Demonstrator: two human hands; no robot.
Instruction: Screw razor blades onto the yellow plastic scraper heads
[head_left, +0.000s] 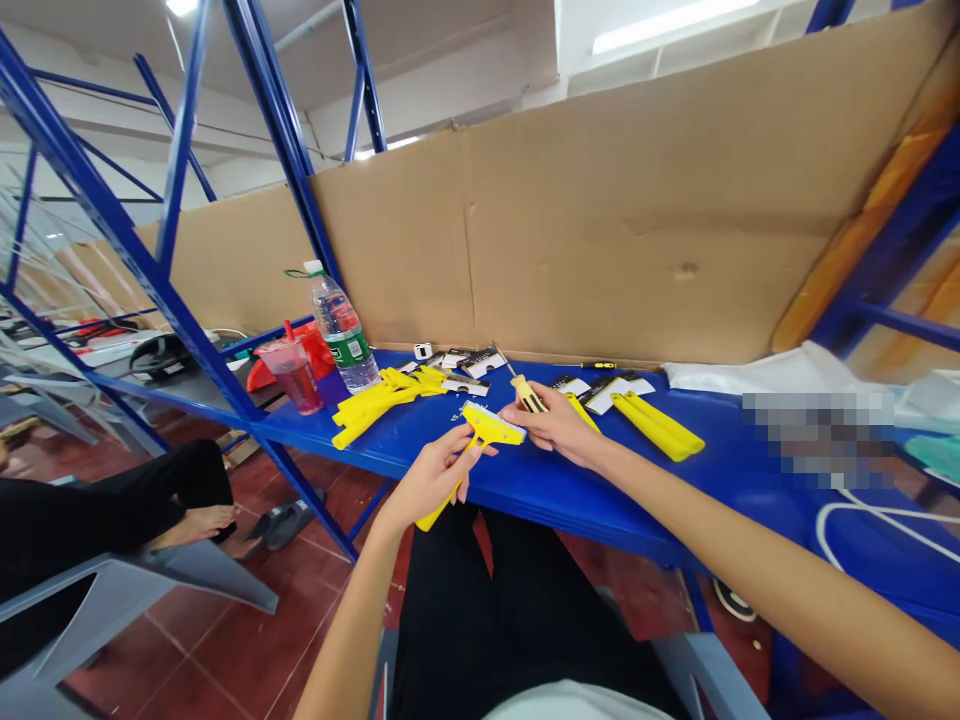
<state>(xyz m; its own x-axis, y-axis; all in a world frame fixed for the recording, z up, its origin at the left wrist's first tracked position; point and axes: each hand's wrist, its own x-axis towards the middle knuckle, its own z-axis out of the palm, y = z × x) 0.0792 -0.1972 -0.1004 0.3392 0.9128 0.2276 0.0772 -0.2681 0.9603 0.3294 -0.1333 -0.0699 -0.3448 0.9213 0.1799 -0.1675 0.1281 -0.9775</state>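
My left hand [437, 470] is closed around the handle of a yellow scraper [491, 428], whose wide head points up and to the right. In my right hand [559, 425] is a screwdriver [529, 395] with a pale and black handle, its shaft pointing up and left, away from the scraper. The fingertips of my right hand are close to the scraper head; I cannot tell whether they touch it. Behind my left hand lies a pile of yellow scrapers [382, 400]. Right of my right hand rest more yellow handles [658, 427]. Tiny pieces [457, 413] lie near the scraper head.
Black-and-white cards [480, 362] and a second screwdriver [598, 366] lie along the back of the blue table [720, 480]. A water bottle [343, 330] and a red-drink cup [291, 370] stand left. Cardboard [585, 220] walls the back. Another person [150, 490] sits at left.
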